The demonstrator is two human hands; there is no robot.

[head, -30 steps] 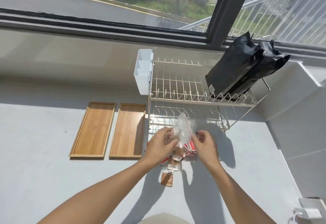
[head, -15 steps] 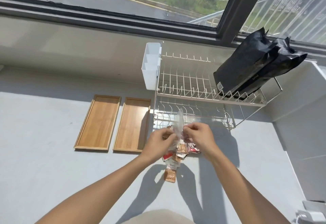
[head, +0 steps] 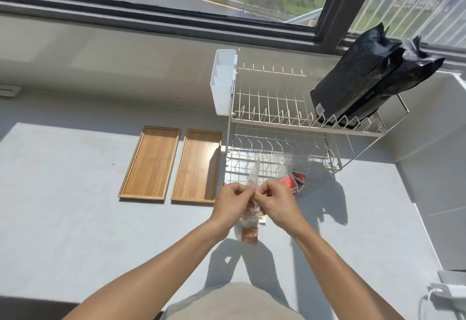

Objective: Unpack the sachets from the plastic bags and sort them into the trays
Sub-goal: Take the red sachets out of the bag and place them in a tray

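Observation:
My left hand and my right hand pinch the top of a clear plastic bag, close together above the grey counter. Brown sachets hang in its lower end under my hands. A second clear bag with red sachets lies just right of my hands, by the rack's foot. Two wooden trays lie side by side to the left: the left tray and the right tray, both with nothing in them.
A white two-tier wire dish rack stands behind my hands, with a white plastic caddy on its left end and two black foil bags on its upper tier. White objects lie at the lower right corner.
My hands have come closer together on the bag's top, and the bag now hangs narrower between them. The view has shifted slightly, so the rack and trays sit a little further right.

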